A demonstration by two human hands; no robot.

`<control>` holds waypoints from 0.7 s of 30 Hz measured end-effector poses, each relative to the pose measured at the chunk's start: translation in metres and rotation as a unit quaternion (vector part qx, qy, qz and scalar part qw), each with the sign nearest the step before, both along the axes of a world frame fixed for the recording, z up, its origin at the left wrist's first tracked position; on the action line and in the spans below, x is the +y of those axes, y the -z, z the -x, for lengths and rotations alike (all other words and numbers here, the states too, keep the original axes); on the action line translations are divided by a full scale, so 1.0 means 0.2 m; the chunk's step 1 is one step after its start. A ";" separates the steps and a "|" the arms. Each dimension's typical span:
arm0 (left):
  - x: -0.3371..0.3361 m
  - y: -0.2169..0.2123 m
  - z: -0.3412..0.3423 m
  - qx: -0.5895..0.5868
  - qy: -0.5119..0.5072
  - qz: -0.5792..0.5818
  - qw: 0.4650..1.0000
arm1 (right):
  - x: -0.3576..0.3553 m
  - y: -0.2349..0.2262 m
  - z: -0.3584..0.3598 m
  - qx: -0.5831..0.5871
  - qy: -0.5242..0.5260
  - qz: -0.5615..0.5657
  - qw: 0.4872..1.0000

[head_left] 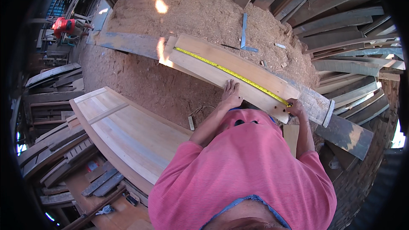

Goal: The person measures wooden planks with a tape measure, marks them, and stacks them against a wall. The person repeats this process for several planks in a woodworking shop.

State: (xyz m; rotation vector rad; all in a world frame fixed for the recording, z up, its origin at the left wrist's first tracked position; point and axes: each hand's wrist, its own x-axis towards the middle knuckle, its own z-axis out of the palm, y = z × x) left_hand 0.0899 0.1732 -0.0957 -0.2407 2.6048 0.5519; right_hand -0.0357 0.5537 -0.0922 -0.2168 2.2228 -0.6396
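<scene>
A yellow tape measure (232, 73) stretches along two pale wooden boards lying side by side, the far board (213, 53) and the near board (200, 69). Gripped at the tape's right end is my right hand (296, 108), its fingers closed; the tape's case is not clearly visible. My left hand (231, 94) lies on the near board's edge with fingers stretched out, apart from the tape. Both boards rest on a long worn plank (132, 44).
Beyond the boards, a blue metal square (244, 32) lies on sawdust (191, 8). A large panel (128, 125) stands at the left. Planks (341, 25) are stacked to the right. A person in red (64, 26) is far left. A small wooden block (191, 123) lies near my left arm.
</scene>
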 end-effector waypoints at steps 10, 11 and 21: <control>-0.13 -0.03 0.07 0.079 -0.089 -0.032 0.992 | 0.00 -0.01 0.00 0.016 -0.026 -0.005 1.000; -0.14 -0.03 0.09 0.075 -0.099 -0.027 0.992 | -0.01 -0.01 0.00 0.013 -0.019 -0.029 0.999; -0.18 0.01 0.09 0.099 -0.121 0.000 0.988 | 0.00 -0.01 -0.01 0.003 0.000 0.001 1.000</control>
